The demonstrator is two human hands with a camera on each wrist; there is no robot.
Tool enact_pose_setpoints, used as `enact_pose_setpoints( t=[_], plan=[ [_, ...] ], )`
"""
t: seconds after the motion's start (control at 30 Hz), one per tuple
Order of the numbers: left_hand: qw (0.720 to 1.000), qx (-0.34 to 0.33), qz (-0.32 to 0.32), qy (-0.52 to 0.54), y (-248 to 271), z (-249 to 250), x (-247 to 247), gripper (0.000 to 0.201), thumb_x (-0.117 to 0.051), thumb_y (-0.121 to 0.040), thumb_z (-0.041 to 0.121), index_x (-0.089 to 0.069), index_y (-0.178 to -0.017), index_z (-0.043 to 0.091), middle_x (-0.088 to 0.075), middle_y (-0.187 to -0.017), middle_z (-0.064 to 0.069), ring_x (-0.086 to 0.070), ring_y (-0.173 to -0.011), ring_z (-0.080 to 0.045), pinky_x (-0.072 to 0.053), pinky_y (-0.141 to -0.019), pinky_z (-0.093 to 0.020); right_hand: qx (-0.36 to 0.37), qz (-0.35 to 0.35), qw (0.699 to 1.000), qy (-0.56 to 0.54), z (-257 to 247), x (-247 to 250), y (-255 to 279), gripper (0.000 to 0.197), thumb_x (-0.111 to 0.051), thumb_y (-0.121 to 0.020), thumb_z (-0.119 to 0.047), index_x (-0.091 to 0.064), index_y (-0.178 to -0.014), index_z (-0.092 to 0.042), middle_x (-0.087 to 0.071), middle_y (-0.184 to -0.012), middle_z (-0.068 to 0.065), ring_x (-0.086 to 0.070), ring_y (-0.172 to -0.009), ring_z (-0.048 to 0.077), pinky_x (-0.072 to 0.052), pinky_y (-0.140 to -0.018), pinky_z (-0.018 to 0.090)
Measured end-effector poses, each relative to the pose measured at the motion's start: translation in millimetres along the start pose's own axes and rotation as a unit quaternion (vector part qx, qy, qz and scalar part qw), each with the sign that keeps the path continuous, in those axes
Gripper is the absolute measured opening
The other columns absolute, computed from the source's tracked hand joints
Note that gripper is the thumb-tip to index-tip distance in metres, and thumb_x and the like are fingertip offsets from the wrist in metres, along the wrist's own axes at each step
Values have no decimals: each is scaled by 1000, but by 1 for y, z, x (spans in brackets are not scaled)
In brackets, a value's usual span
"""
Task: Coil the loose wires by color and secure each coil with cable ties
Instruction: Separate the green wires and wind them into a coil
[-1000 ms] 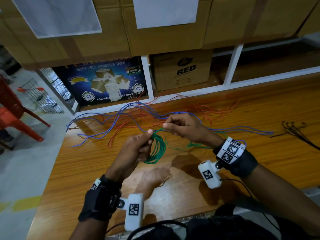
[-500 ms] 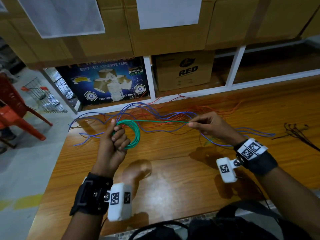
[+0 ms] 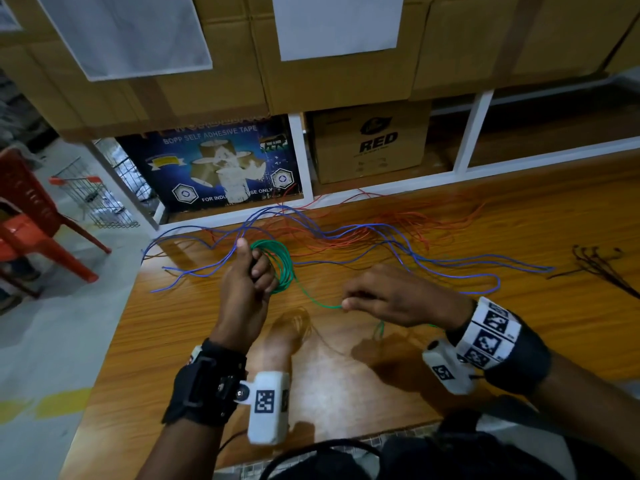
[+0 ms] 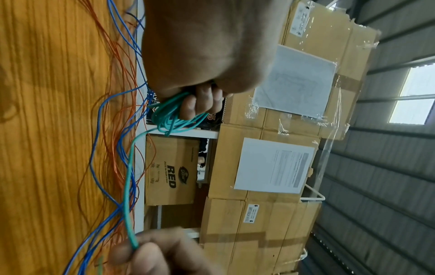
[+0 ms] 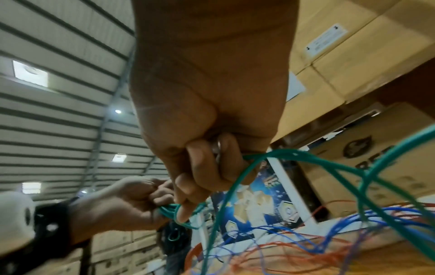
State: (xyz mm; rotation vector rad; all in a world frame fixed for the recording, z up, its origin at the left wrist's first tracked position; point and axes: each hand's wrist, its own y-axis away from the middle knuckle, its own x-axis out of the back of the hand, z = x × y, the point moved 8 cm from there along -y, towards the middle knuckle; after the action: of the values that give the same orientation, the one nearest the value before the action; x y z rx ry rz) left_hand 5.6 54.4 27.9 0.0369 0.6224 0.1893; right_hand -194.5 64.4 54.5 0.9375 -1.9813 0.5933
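Observation:
My left hand [image 3: 251, 271] grips a coil of green wire [image 3: 282, 263] above the wooden table [image 3: 207, 341], its fingers curled round the loops [image 4: 173, 115]. From the coil a free green strand [image 3: 313, 301] runs down and right to my right hand [image 3: 374, 299], which pinches it between thumb and fingers [image 5: 212, 178]. The strand's tail [image 3: 379, 329] hangs below that hand. Loose blue wires [image 3: 433, 263] and red wires [image 3: 398, 223] lie tangled across the table behind both hands. Black cable ties [image 3: 602, 263] lie at the table's right edge.
A white shelf frame [image 3: 301, 161] borders the table's far edge, holding a blue tape box [image 3: 214, 164] and a cardboard box marked RED [image 3: 374, 143]. Large cartons [image 3: 346, 64] are stacked above. Red plastic chairs [image 3: 31, 230] and a wire basket [image 3: 90, 195] stand on the floor at left.
My right hand has moved down and toward me, from level with the coil to lower right, with the green strand now slanting down. The left hand keeps holding the coil.

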Motion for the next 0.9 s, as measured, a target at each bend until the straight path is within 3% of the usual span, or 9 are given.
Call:
enact_pose_setpoints(
  t=[0.13,0.27,0.33,0.4,0.47,0.57,0.67,0.77,0.9],
  plan=[
    [999,-6,-27,-44,6,-6,-11,35,-36,-106,41,-39,-79,20,-25,-61,6,-21,-43,-4,-18,-44,-19,42,-13,998,-52,-35,11,-8,19,-61,-103,-23,-70,-90,-12,-49,-60,-9,-47,-61,-1,-30,-59,14],
    [992,-3,-57,-114,17,-16,-29,39,-34,-107,41,-38,-76,19,-26,-62,4,-23,-47,-7,-22,-44,-20,65,25,995,-69,-50,22,-19,15,-64,-101,-19,-72,-91,-11,-46,-56,-13,-46,-56,-3,-29,-56,14],
    [987,-7,-75,-141,23,-22,-37,42,-34,-108,39,-44,-77,13,-32,-64,-4,-28,-54,-11,-25,-50,-24,70,51,993,-84,-51,28,-25,13,-66,-100,-17,-75,-93,-10,-54,-60,-17,-50,-57,-7,-30,-56,12],
    [986,3,-83,-147,28,-29,-43,46,-36,-108,37,-57,-95,-2,-42,-75,-12,-36,-63,-14,-32,-54,-24,85,81,990,-83,-52,35,-30,13,-67,-99,-18,-77,-97,-12,-71,-74,-14,-59,-64,-7,-38,-60,14],
    [987,26,-84,-137,32,-34,-47,46,-37,-108,35,-61,-98,-3,-40,-69,-7,-35,-60,-10,-29,-50,-20,94,127,987,-42,-50,41,-33,13,-67,-98,-25,-78,-97,-18,-76,-84,-7,-63,-69,-1,-46,-62,29],
    [986,87,-104,-102,37,-42,-51,40,-42,-101,46,-57,-78,17,-25,-67,3,-19,-52,-5,-15,-43,-18,69,213,975,-4,-37,53,-31,20,-77,-87,-44,-77,-87,-24,-70,-73,-10,-52,-60,-6,-40,-57,24],
    [976,123,-131,-126,40,-47,-49,40,-47,-98,51,-48,-74,19,-18,-66,3,-11,-53,-8,-8,-43,-20,13,252,967,-16,-13,61,-27,42,-79,-70,-66,-73,-78,-25,-61,-61,-9,-54,-55,2,-41,-52,31],
    [969,106,-156,-156,40,-42,-47,30,-57,-95,34,-45,-71,21,-20,-60,6,-12,-47,-5,-9,-40,-18,-19,205,975,-82,13,55,-25,42,-92,-63,-56,-73,-81,-23,-62,-62,-2,-54,-55,5,-44,-55,34],
    [979,92,-113,-146,33,-31,-28,36,-59,-97,21,-37,-68,23,-20,-57,8,-12,-45,-5,-6,-42,-22,-38,143,987,-61,49,38,-18,31,-94,-70,-29,-77,-94,-20,-72,-88,-7,-66,-82,5,-49,-71,20]
  ],
)
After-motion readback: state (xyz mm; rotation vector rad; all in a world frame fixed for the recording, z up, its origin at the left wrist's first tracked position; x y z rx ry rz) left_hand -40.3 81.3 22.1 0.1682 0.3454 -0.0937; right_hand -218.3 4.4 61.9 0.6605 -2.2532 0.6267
